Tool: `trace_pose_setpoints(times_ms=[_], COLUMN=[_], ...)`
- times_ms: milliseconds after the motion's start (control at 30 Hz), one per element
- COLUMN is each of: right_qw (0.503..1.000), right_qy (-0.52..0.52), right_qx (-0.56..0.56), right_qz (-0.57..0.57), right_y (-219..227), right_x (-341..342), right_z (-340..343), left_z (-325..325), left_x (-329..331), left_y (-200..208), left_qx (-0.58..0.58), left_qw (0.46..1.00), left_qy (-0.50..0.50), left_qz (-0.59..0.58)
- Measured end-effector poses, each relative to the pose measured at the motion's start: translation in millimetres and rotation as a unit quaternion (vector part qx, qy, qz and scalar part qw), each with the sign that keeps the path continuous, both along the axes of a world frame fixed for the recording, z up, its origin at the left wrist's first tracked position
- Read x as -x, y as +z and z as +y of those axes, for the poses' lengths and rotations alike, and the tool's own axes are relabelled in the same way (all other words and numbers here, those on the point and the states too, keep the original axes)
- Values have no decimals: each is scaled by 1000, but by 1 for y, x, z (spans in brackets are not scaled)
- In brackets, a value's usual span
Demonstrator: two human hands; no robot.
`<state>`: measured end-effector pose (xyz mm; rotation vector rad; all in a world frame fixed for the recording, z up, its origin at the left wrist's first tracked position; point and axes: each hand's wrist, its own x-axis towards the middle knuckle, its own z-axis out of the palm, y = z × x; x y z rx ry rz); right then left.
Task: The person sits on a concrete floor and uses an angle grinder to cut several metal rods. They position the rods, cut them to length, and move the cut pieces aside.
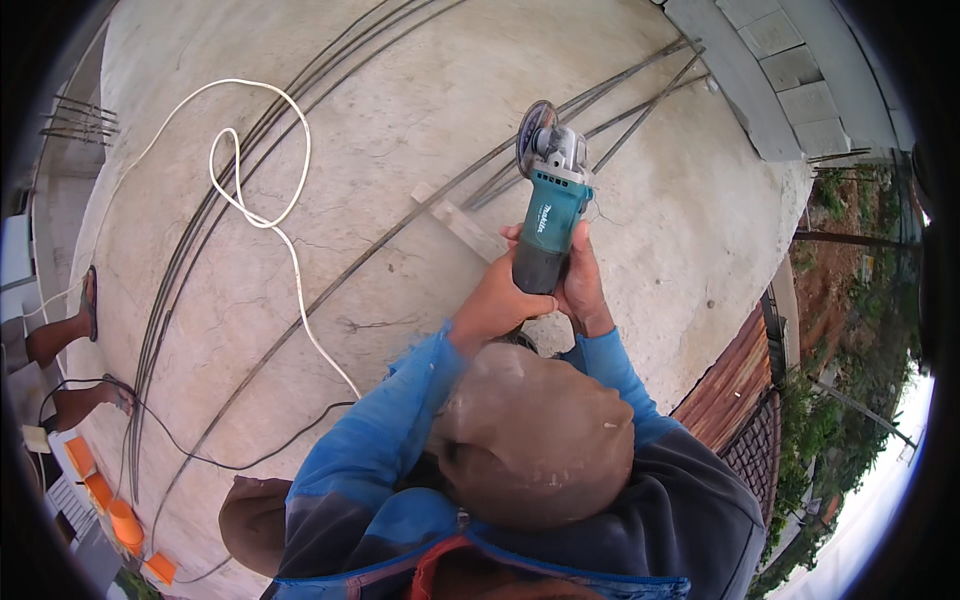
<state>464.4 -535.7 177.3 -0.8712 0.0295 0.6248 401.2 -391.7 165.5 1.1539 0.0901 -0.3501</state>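
Jacket (690, 500) | both hands (492, 305) around grinder (552, 215) | orange cylinder (125, 522), contents unclear

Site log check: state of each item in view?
Angle grinder: held up in both hands
Left hand: closed on grinder
Right hand: closed on grinder
Disc: fitted, spinning unclear
White cable: loosely looped on floor
Black cord: slack across floor
Rod bundle: lying, crossed by white cable
Plank: lying flat

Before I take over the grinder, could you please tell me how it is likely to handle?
The grinder will probably feel heavy at the front, where the metal head sits. Its casing looks hard, so should stay stiff. The thin disc may be fragile if knocked, standing out to one side.
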Motion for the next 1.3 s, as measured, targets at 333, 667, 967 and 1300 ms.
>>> trace_pose_setpoints(times_ms=[333,667,967,1300], right_qw=[990,975,999,924], right_qy=[-72,-173,-13,-18], right_qx=[-3,70,10,379], right_qz=[124,123,-40,-39], right_y=[-24,-6,-45,2], right_x=[28,11,28,5], right_z=[-46,-82,-99,-58], left_z=[-19,-69,-59,89], left_x=[-2,-27,-11,44], left_y=[-14,-14,-22,-39], left_qx=[71,38,154,-567], left_qw=[982,972,961,798], left_qy=[-146,-230,-221,-2], left_qz=[101,39,58,-205])
